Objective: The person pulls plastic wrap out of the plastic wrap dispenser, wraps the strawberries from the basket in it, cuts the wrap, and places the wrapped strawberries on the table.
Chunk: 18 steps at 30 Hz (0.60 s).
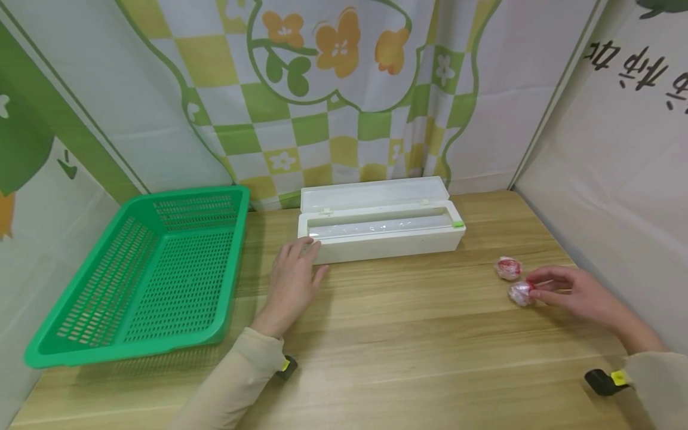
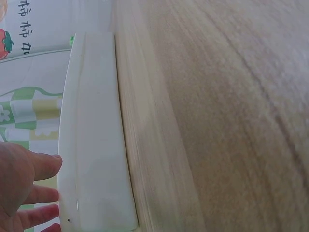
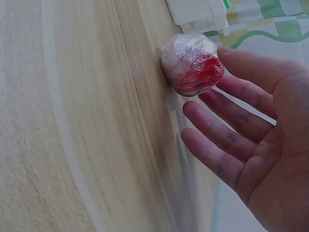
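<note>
A long white cling film box (image 1: pixel 387 246) stands at the back middle, lid (image 1: pixel 376 194) raised, with a shiny roll of film (image 1: pixel 371 227) inside. My left hand (image 1: pixel 291 279) rests its fingertips on the box's left end, its fingers loosely bent. At the right, my right hand (image 1: pixel 583 297) pinches the edge of a film-wrapped ball (image 1: pixel 519 294) between thumb and fingers; the other fingers are spread. Red shows through the film in the right wrist view, where the ball (image 3: pixel 193 63) sits on the table. A second wrapped ball (image 1: pixel 507 268) lies just behind it.
A green plastic basket (image 1: pixel 231 280) with slotted sides stands at the left of the wooden table (image 1: pixel 408 352). A patterned curtain (image 1: pixel 344 131) hangs behind the box, and a white cloth wall (image 1: pixel 623 173) borders the right side.
</note>
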Tool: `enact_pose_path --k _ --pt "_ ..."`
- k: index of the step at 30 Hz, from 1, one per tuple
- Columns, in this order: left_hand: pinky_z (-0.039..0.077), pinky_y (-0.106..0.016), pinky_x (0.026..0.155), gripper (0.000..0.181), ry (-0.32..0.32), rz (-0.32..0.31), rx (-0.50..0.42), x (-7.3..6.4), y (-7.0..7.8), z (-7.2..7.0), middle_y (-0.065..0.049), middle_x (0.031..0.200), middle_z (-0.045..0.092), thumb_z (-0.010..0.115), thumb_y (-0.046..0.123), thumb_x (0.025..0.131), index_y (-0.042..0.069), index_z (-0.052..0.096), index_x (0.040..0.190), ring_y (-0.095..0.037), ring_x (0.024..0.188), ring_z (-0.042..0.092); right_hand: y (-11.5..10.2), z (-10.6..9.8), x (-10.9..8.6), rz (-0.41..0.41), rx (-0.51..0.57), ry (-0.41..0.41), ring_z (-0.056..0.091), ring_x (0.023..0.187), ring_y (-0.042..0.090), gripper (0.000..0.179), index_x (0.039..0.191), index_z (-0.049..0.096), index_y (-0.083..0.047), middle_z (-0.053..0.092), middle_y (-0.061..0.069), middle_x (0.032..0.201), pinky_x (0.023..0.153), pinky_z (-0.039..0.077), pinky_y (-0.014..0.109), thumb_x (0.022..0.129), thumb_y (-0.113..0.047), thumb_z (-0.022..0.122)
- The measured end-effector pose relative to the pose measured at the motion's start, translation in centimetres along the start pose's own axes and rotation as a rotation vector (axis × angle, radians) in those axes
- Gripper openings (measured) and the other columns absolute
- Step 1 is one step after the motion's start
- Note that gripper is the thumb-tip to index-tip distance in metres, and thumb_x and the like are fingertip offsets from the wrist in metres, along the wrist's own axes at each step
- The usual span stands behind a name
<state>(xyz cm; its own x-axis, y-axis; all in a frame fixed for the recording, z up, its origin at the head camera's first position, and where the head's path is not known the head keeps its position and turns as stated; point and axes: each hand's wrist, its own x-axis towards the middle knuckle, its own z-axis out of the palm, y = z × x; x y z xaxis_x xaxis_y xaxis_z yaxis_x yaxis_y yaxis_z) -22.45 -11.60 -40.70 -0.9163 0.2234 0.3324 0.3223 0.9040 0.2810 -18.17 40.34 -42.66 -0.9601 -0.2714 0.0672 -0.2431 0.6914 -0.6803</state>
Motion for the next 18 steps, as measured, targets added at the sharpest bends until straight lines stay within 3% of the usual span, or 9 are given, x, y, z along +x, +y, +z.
enact_pose_path --k 7,13,18 --pt "0.041 -0.051 0.111 0.051 0.002 -0.003 -0.001 0.1 0.0 0.0 -0.014 0.143 0.053 0.07 0.026 0.092 0.007 0.056 0.137 -0.034 0.131 0.046 -0.3 -0.7 0.0 0.012 -0.067 0.027 0.064 0.089 -0.009 0.026 0.116 0.067 -0.007 0.066 -0.019 0.109 0.071 0.054 0.016 0.091 -0.016 0.071" --pt "0.041 -0.052 0.112 0.051 -0.005 -0.015 -0.001 0.0 -0.1 -0.1 -0.014 0.144 0.052 0.07 0.026 0.092 0.007 0.056 0.138 -0.034 0.132 0.046 -0.5 -1.7 0.5 0.039 -0.142 0.054 0.059 0.087 -0.015 0.029 0.117 0.067 -0.006 0.062 -0.026 0.106 0.067 0.053 0.016 0.091 -0.018 0.071" --pt "0.04 -0.052 0.112 0.05 -0.015 -0.016 -0.003 0.1 -0.1 -0.2 -0.014 0.143 0.052 0.069 0.027 0.093 0.008 0.056 0.137 -0.035 0.132 0.046 -1.2 -2.4 1.1 0.016 -0.187 0.147 0.054 0.083 -0.018 0.024 0.11 0.07 -0.004 0.064 -0.027 0.096 0.065 0.05 0.01 0.09 -0.018 0.073"
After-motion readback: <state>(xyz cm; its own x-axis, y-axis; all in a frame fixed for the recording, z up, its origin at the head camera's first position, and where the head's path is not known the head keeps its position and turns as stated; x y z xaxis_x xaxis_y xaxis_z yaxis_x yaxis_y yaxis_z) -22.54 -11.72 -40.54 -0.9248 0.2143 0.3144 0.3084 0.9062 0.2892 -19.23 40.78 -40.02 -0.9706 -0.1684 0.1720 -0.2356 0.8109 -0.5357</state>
